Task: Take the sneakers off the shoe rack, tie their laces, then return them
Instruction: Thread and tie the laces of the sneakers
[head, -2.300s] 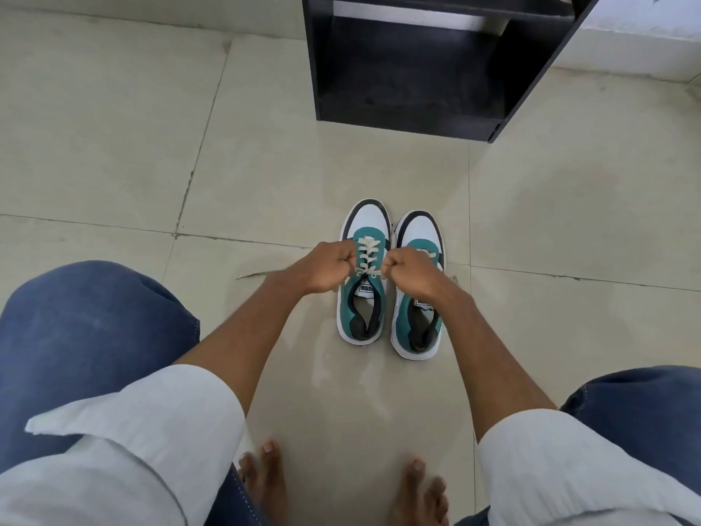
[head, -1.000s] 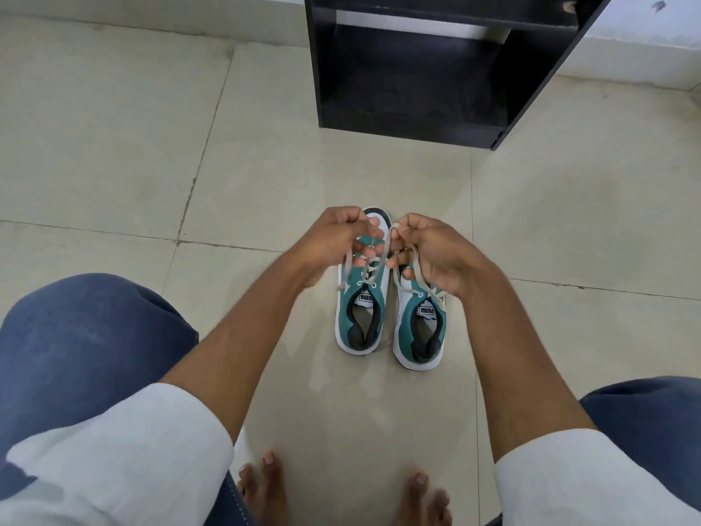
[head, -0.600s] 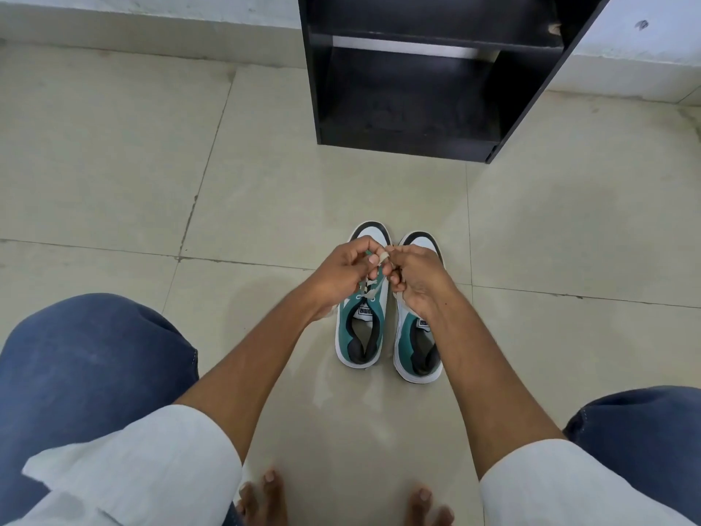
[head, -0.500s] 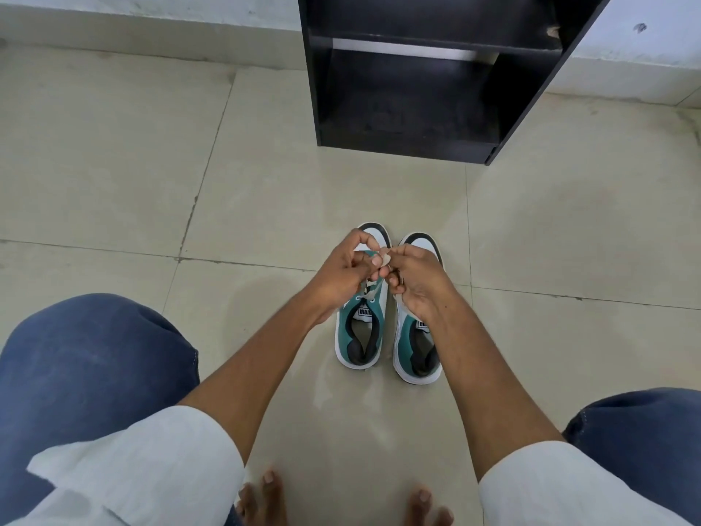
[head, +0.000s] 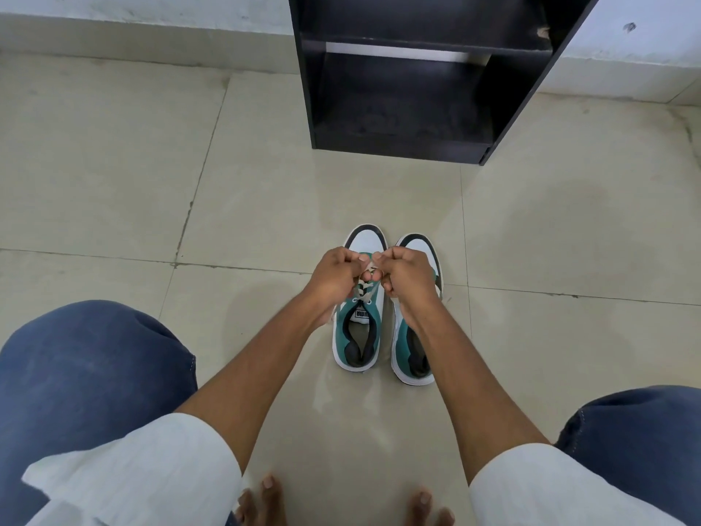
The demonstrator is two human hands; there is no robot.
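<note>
Two teal, white and black sneakers stand side by side on the floor, toes pointing away from me: the left sneaker (head: 358, 336) and the right sneaker (head: 411, 351). My left hand (head: 335, 277) and my right hand (head: 404, 277) meet over the left sneaker's tongue. Each fist is closed on a strand of that shoe's cream laces (head: 365, 288), pinched between the fingers. My right forearm covers most of the right sneaker's lacing.
A black shoe rack (head: 421, 74) with bare shelves stands against the wall beyond the sneakers, its bottom shelf open toward me. Beige floor tiles (head: 113, 165) spread all around. My knees in blue jeans and my bare toes frame the bottom of the view.
Both hands drew together and closed into tighter fists over the left sneaker's laces. The view shifted slightly, showing more of the rack.
</note>
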